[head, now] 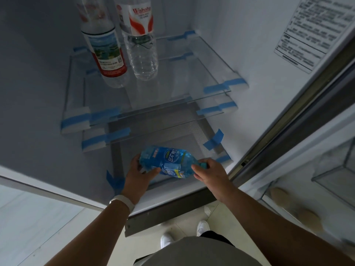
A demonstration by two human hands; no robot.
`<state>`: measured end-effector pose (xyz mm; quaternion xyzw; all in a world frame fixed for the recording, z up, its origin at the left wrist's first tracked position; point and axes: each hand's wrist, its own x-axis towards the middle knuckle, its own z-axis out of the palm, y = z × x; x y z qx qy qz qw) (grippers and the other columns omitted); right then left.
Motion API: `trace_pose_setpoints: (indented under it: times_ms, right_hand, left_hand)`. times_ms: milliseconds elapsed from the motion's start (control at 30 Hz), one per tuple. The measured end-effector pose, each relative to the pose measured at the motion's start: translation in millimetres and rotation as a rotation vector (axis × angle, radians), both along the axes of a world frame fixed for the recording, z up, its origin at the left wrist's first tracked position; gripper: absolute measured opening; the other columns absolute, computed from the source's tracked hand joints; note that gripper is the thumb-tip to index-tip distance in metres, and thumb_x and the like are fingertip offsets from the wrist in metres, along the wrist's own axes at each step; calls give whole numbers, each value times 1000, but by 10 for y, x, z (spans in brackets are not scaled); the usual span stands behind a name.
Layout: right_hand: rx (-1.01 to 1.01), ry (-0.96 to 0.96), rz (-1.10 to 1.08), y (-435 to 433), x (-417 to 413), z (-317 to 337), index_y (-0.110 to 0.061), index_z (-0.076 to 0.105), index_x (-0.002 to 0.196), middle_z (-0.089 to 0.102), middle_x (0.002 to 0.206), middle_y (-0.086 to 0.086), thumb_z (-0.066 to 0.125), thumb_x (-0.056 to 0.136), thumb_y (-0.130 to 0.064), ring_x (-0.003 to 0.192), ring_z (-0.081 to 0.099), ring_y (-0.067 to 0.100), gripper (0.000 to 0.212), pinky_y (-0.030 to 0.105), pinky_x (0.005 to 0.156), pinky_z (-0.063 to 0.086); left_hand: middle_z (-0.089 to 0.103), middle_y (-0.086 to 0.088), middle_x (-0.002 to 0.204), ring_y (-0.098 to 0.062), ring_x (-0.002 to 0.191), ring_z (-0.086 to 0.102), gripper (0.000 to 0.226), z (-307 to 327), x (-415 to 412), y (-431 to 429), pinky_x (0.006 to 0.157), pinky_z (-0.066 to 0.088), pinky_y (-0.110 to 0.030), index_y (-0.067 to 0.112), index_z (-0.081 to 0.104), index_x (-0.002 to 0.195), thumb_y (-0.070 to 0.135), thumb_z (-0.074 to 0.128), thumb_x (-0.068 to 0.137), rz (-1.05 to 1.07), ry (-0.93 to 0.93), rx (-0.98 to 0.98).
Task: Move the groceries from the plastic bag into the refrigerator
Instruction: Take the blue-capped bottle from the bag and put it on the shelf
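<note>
A blue plastic bottle [169,162] lies sideways between my two hands, low inside the open refrigerator [240,45]. My left hand [137,174] grips its base end. Around its capped neck closes my right hand [210,172]. The bottle hovers just over the grey ribbed bottom panel [172,131]. On the upper glass shelf [192,79] stand two clear water bottles, one with a red and landscape label [104,48] and one with a red and white label [141,35]. No plastic bag is in view.
A second glass shelf [123,135] sits below the first, both fixed with blue tape. The open refrigerator door [317,169] with clear bins is on the right. A sticker with text [317,29] is on the right inner wall. My feet stand on pale floor tiles.
</note>
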<state>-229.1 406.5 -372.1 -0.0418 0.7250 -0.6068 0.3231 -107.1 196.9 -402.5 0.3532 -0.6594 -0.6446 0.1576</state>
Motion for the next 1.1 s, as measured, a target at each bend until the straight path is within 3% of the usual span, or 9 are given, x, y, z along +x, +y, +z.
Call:
trace_pose_setpoints:
  times_ms: [100,267,333,433,600,767,933,1033,1100]
  right_hand:
    - [110,80,79,-35,55,-73,-13,67,93,71,86,15,73,68,-48,88,71,32,44,51,83,59]
    - [183,130,145,-140,148,-160,-13,68,93,71,82,12,67,64,-54,76,68,26,49,37,68,54]
    - [188,113,166,-179,156,-172,-12,66,95,71,81,11,70,66,-51,73,67,20,48,37,69,55]
    - [166,65,186,-236,201,-221,-15,62,98,72,84,9,75,80,-32,80,72,24,28,41,77,59]
    - [87,21,242,-409,343,-271,-20,58,94,68,84,11,71,87,-14,77,70,23,16,42,82,60]
    - [42,-28,265,-632,422,-267,-15,53,115,67,89,13,71,88,-14,85,70,26,33,39,81,61]
    - [40,-30,273,-918,447,-256,-20,52,108,66,89,10,73,86,-19,85,68,22,30,41,84,60]
    - [53,-24,229,-1110,423,-276,-18,51,110,65,92,9,72,86,-21,86,68,21,32,42,83,60]
    - [71,1,215,-1207,378,-286,-17,51,111,66,91,9,73,84,-24,85,68,22,35,48,84,59]
  left_hand:
    - [60,2,126,-11,114,59,72,-31,16,-70,86,51,-13,16,46,137,-10,76,77,-29,28,13]
    - [57,13,129,4,116,55,72,-4,45,-144,105,43,-32,24,41,141,-8,71,83,-61,20,13]
    - [53,21,127,0,119,52,75,14,67,-123,103,43,-31,30,36,142,-6,69,86,-29,23,16]
    - [51,9,132,-15,118,56,78,49,75,-78,82,52,-15,24,33,149,-7,68,86,90,58,91]
    - [58,0,132,12,94,65,57,-13,165,-16,75,52,-9,15,48,137,-4,68,88,95,46,119]
    - [64,10,124,9,96,65,50,8,258,89,69,49,-5,22,52,137,10,68,91,75,-6,65]
    - [67,16,115,-2,103,64,47,41,216,34,74,48,-7,28,56,132,11,69,90,158,-9,80]
    - [68,12,114,-8,107,64,39,101,134,-81,84,51,-18,36,61,115,10,72,88,154,44,145]
    - [69,8,118,-13,112,64,42,92,68,-176,96,52,-31,35,63,118,19,78,82,137,55,140]
